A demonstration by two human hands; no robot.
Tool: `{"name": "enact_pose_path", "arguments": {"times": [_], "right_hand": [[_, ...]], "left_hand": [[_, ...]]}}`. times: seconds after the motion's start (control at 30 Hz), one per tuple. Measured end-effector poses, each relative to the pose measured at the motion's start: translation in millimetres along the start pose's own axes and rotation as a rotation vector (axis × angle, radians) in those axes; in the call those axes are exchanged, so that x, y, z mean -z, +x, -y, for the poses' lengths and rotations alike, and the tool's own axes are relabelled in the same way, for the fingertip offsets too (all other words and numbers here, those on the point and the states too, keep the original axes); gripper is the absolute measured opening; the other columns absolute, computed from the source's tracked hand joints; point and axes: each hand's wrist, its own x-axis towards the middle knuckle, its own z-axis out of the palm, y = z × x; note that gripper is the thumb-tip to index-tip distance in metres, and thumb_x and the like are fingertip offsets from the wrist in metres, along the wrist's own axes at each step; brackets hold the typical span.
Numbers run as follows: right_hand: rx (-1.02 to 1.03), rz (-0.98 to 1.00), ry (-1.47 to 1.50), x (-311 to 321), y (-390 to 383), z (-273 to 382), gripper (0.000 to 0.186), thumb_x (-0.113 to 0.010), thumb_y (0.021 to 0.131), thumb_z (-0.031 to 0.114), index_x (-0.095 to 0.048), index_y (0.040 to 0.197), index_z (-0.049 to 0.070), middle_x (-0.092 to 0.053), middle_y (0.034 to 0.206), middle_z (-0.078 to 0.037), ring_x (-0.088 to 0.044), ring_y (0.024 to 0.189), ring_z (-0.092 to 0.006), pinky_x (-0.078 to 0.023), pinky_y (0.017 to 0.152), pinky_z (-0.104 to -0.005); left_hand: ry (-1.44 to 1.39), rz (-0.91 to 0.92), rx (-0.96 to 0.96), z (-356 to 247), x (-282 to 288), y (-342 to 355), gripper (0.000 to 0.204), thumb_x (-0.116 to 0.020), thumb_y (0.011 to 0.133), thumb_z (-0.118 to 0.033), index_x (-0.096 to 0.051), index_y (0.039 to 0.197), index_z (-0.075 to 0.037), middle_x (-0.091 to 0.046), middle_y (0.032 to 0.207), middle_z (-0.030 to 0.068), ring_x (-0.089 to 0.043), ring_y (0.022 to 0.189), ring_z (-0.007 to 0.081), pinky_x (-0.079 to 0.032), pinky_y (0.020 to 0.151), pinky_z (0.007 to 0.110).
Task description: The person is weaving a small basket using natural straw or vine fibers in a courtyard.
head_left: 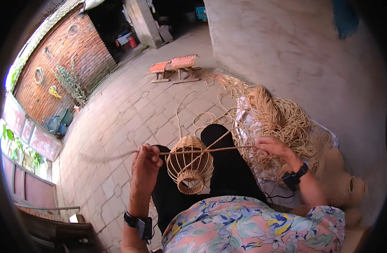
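A partly woven, vase-shaped basket (pixel 186 145) rests between my knees. Its upper part is covered in weave, bare spokes show around the middle, and a narrow wrapped neck opens toward me. Across it runs a brown cord (pixel 227 148), pulled straight between my two hands. My left hand (pixel 145 158) is closed on the cord left of the basket, and the cord's far end blurs with motion beyond it. To the right, my right hand (pixel 271 146) pinches the cord's other stretch. Another strand slants from the basket toward the pile at the right.
A large tangle of tan cord (pixel 286 122) lies on a white sheet (pixel 244 113) at my right, against a plaster wall (pixel 294 50). Several finished woven vessels (pixel 333 177) stand near my right elbow. Two low stools (pixel 183 63) with orange seats are on the paved floor ahead.
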Motion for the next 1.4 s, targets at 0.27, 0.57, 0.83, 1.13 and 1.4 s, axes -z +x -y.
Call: {"name": "enact_pose_path", "arguments": {"times": [0.27, 0.57, 0.83, 1.13, 1.4], "right_hand": [[-0.2, -0.375, -1.335, 35.8, 4.7, -91.3, 0.015, -0.065, 0.079, 0.012, -0.069, 0.091, 0.004, -0.064, 0.082, -0.014, -0.063, 0.083, -0.033, -0.05, 0.072, -0.0434], [0.802, -0.065, -0.258, -126.3, 27.1, 105.3, 0.03, -0.067, 0.083, 0.015, -0.06, 0.108, 0.001, -0.064, 0.095, -0.014, -0.063, 0.09, -0.0258, -0.051, 0.079, -0.0364], [0.04, 0.063, 0.479, -118.9, 44.2, 48.7, 0.024, -0.05, 0.099, 0.028, -0.057, 0.097, 0.005, -0.061, 0.088, -0.006, -0.059, 0.066, -0.0094, -0.049, 0.057, -0.0223], [-0.003, 0.181, 1.034, -159.3, 67.0, 39.0, 0.018, -0.047, 0.099, 0.022, -0.055, 0.1, 0.006, -0.06, 0.095, -0.005, -0.065, 0.077, -0.0147, -0.052, 0.067, -0.0273], [0.194, 0.267, 0.525, -145.8, 72.6, 94.5, 0.029, -0.045, 0.101, 0.029, -0.057, 0.093, 0.004, -0.059, 0.088, -0.004, -0.063, 0.067, -0.0103, -0.048, 0.054, -0.0226]], "left_hand": [[0.13, -0.05, 0.06, 14.0, 22.1, -15.3, 0.021, -0.047, 0.102, -0.024, -0.057, 0.1, -0.005, -0.063, 0.094, 0.0076, -0.059, 0.078, 0.0107, -0.054, 0.073, 0.028], [0.284, 0.173, 0.235, 44.2, -37.8, -4.2, 0.022, -0.05, 0.101, -0.024, -0.057, 0.103, -0.003, -0.064, 0.097, 0.008, -0.063, 0.082, 0.0131, -0.055, 0.078, 0.031], [0.966, -0.029, -0.044, 40.2, -3.1, 12.3, 0.021, -0.054, 0.094, -0.02, -0.061, 0.105, -0.004, -0.064, 0.084, 0.0034, -0.054, 0.063, 0.008, -0.045, 0.057, 0.025], [1.659, 0.064, -0.214, 67.7, -22.2, 9.7, 0.009, -0.059, 0.083, -0.014, -0.066, 0.087, -0.011, -0.064, 0.068, 0.0133, -0.065, 0.065, 0.0315, -0.05, 0.06, 0.041], [1.057, -0.102, 0.049, 73.9, 9.0, -19.7, 0.007, -0.056, 0.089, -0.009, -0.06, 0.09, -0.004, -0.061, 0.067, 0.003, -0.058, 0.059, 0.0085, -0.048, 0.054, 0.025]]}}
